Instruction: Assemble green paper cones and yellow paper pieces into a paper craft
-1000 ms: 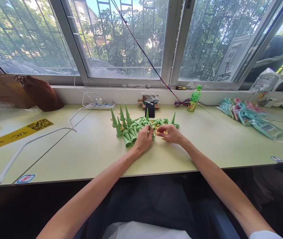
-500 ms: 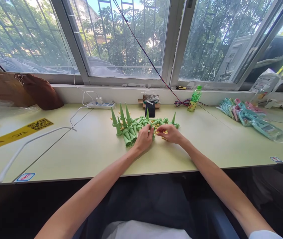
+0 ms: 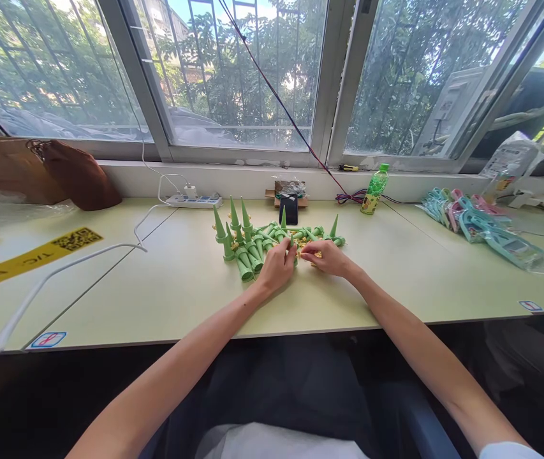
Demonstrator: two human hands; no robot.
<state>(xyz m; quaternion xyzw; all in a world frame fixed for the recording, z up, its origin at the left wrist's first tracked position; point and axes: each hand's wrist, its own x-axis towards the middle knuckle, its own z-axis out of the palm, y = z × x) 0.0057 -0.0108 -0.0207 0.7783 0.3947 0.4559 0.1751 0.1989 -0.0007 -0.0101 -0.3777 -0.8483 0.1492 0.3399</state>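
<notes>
My left hand [image 3: 277, 266] is closed around a green plastic watering spike [image 3: 292, 241], most of which my fingers hide. Close beside it on the right, my right hand [image 3: 328, 257] pinches thumb and fingertips together at a small yellow valve [image 3: 300, 253], partly covered. Around both hands lies a pile of green cone-shaped spikes [image 3: 253, 257]. Several others stand point up at the left of the pile, such as the tall spike [image 3: 219, 224], with small yellow valves on their sides. Loose yellow pieces [image 3: 317, 254] are scattered behind and under my right hand.
Behind the pile, a black phone [image 3: 288, 210] leans on a small cardboard box. A green-capped bottle [image 3: 375, 189] and a power strip [image 3: 195, 202] stand near the sill. Bagged teal and pink items [image 3: 486, 229] lie right; a white cable [image 3: 75, 255] crosses the left side.
My right fingertips have closed slightly at the small yellow piece beside the left hand. Otherwise both hands and the pile stay almost where they were.
</notes>
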